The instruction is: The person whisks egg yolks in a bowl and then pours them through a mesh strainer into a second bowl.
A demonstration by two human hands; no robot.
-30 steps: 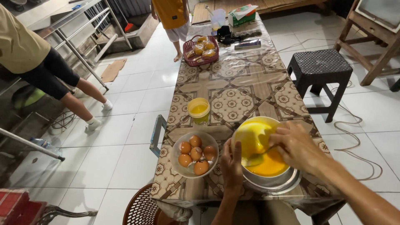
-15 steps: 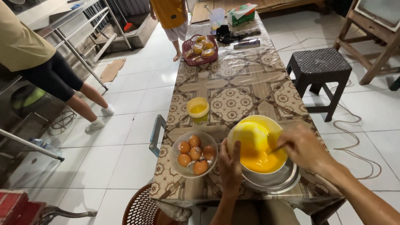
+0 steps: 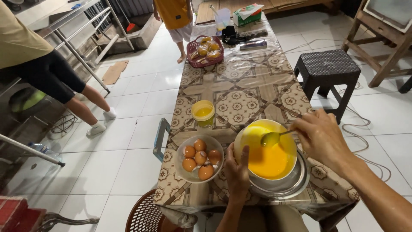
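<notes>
My left hand (image 3: 237,169) grips the near rim of a yellow bowl (image 3: 258,134) of beaten egg, tilted toward me over a metal basin (image 3: 296,182). A spoon (image 3: 274,137) is in my right hand (image 3: 319,137), lifted out of the yellow liquid and coated with it, above the bowl's far side. To the left of the bowl stands a clear bowl of brown eggshells (image 3: 200,158).
A small yellow cup (image 3: 203,113) stands further up the patterned table (image 3: 253,92); a red basket of buns (image 3: 206,51) and a tissue box (image 3: 248,14) are at the far end. A black stool (image 3: 329,71) is on the right. Two people stand at the left and far end.
My right hand has lifted the spoon out of the egg mixture and drawn it up to the right. The bowl has tipped a little more upright in my left hand.
</notes>
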